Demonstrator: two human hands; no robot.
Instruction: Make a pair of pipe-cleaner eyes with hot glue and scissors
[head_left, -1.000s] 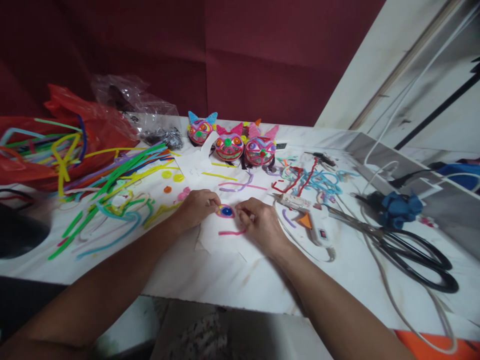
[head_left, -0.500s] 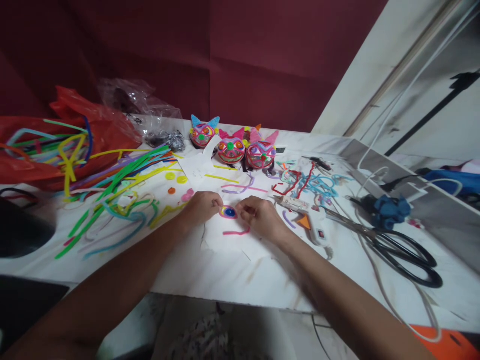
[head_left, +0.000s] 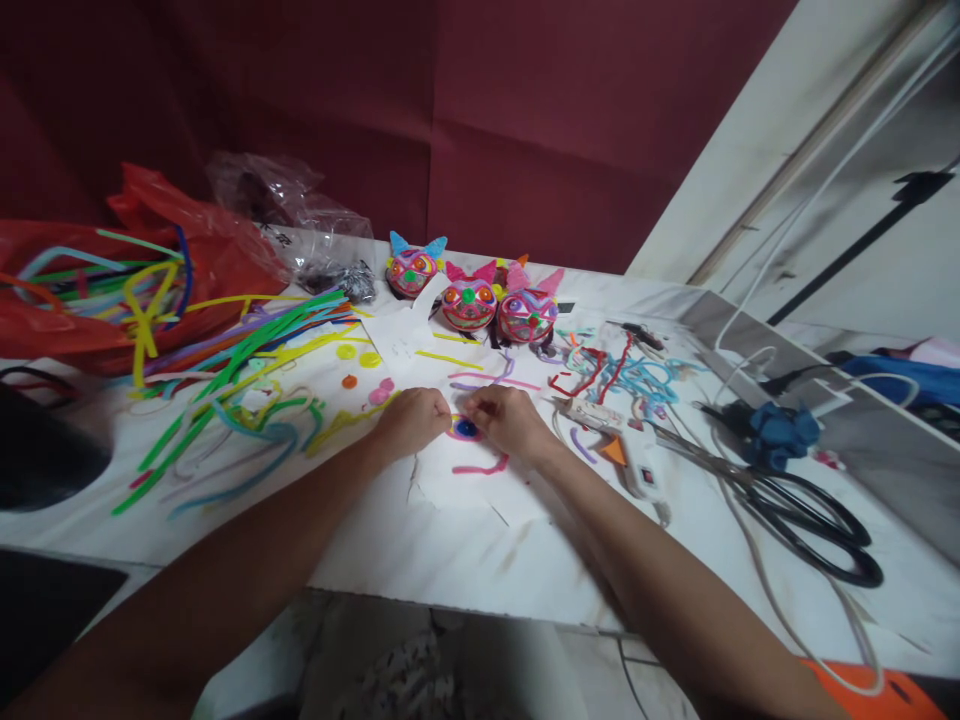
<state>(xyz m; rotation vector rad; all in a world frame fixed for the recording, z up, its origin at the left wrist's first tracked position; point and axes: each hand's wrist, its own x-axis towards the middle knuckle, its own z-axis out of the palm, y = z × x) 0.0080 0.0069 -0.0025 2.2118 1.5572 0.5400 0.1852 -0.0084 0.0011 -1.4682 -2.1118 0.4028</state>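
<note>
A small eye-shaped pipe cleaner piece point(head_left: 466, 428) with a blue middle and a yellow and pink border lies low over white paper. My left hand point(head_left: 412, 422) pinches at its upper left end, fingers closed. From the right, my right hand point(head_left: 507, 420) has thumb and finger pinched at its upper edge, covering part of it. What exactly sits between the fingertips is hidden. Just below the hands, a bent pink pipe cleaner point(head_left: 480, 468) rests on the paper.
Several colourful cat-like heads point(head_left: 469, 298) stand at the back. Pipe cleaners point(head_left: 247, 360) and a red bag point(head_left: 217, 250) lie left. To the right are a hot glue gun point(head_left: 637, 460), large scissors point(head_left: 810, 515), blue scraps point(head_left: 645, 375) and a cable point(head_left: 750, 540).
My right hand's fingertips have shifted left, over the top of the eye piece, bringing the hands closer together. My left hand stays at its left end. The whole view has shifted slightly.
</note>
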